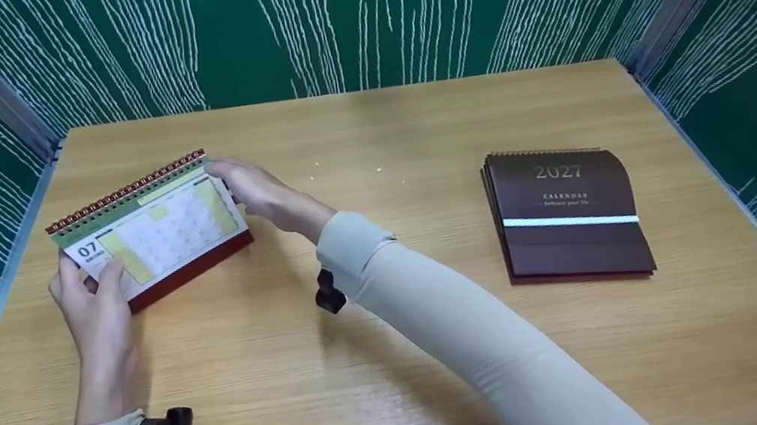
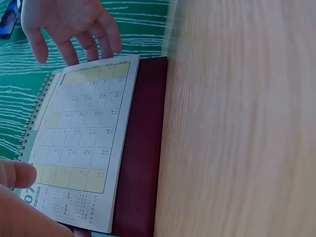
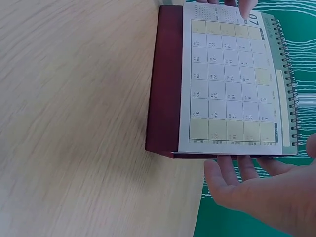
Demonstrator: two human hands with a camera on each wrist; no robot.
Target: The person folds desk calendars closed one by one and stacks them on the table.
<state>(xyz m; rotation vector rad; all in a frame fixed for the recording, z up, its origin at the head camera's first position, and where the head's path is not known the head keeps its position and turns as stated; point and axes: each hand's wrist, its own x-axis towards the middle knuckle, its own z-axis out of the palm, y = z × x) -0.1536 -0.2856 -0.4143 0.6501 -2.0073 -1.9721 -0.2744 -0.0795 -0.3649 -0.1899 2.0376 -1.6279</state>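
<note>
A desk calendar (image 1: 176,229), spiral-bound with a dark red base, stands tilted on the left of the table, showing its 07 page. My left hand (image 1: 93,307) grips its lower left corner, thumb (image 2: 22,174) over the page and the other fingers partly hidden behind. At the opposite side, my right hand (image 1: 261,193) is by the upper right edge. The right wrist view shows the fingers of this hand (image 3: 266,190) extended at the calendar's side (image 3: 232,84), tips partly behind it, and its thumb apart from the page.
A second calendar (image 1: 573,242), dark brown with a 2027 cover and a pale band, lies on the right of the wooden table (image 1: 402,361). Small white specks dot the tabletop near the middle. Green, white-streaked cloth walls (image 1: 229,38) surround the back and sides.
</note>
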